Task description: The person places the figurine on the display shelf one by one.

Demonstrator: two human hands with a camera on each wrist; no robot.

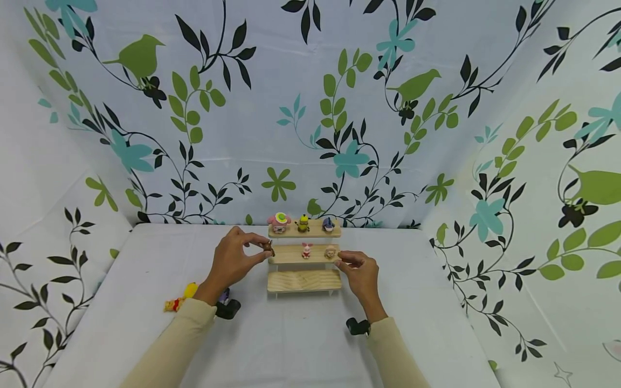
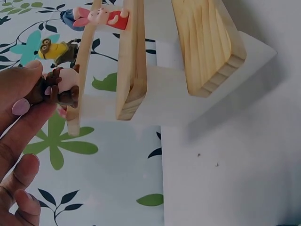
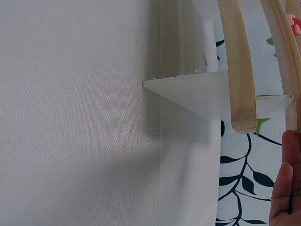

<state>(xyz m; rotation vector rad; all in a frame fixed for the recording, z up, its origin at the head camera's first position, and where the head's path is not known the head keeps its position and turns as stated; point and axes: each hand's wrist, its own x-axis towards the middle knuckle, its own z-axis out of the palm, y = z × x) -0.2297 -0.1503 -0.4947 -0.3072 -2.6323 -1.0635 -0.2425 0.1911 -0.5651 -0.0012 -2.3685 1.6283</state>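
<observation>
Behind a three-tiered pale wooden shelf [image 1: 291, 254], white cloth [image 1: 310, 54] printed with leaves and birds. Pinched between nearly closed thumb and fingertips of left hand [image 1: 233, 260], at the shelf's middle-tier left end: small glossy brown figurine [image 2: 69, 82] with rounded pale-pink patch. Touching the shelf's right end with right hand [image 1: 361, 275]; whether gripping, cannot tell.

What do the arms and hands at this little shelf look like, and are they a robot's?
They are a person's. The left hand and right hand are bare, without gloves. Long, plain beige sleeves end near the wrists. A small black device shows at the right wrist, another by the left. No cables show.
</observation>
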